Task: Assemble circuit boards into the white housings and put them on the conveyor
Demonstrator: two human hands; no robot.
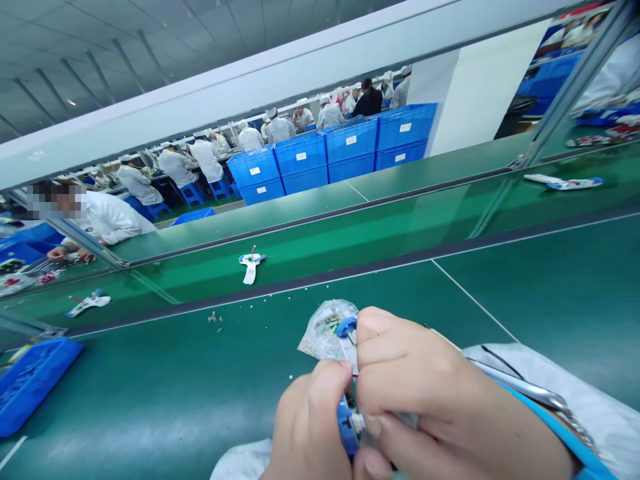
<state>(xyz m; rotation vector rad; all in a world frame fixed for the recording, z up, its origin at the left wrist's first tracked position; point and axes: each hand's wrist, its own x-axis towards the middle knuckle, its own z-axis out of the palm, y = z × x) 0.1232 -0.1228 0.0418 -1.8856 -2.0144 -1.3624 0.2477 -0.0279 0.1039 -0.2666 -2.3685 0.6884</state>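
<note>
Well, both hands are together here, working just above a smooth green bench [150, 393]. The left hand [310, 427] and the right hand [425, 393] are clamped on one slim white plastic device with round blue ends [349, 353], which stands almost upright between them. Its upper blue end shows beside the right hand's fingers [385, 340], and its lower blue end sits against the left hand. Gripped from both sides like this, the device seems pinned steady, though the fingers hide most of it. Just beyond the right hand, a crumpled clear plastic bag with green printing [325, 337] bunches against the device; whether it is attached or merely pressed there, I cannot tell. A metal-link wrist strap with a thin black cord [545, 398] circles the right wrist, apparently worn as protection for electronic parts.

Ahead of the hands, a white T-shaped plastic piece [251, 267] lies on a green conveyor belt [320, 250], set apart from the working spot. Small pale crumbs [214, 318] dot the bench nearer by, and a blue plastic crate [33, 383] sits well left of the left hand, seemingly kept within reach.
</note>
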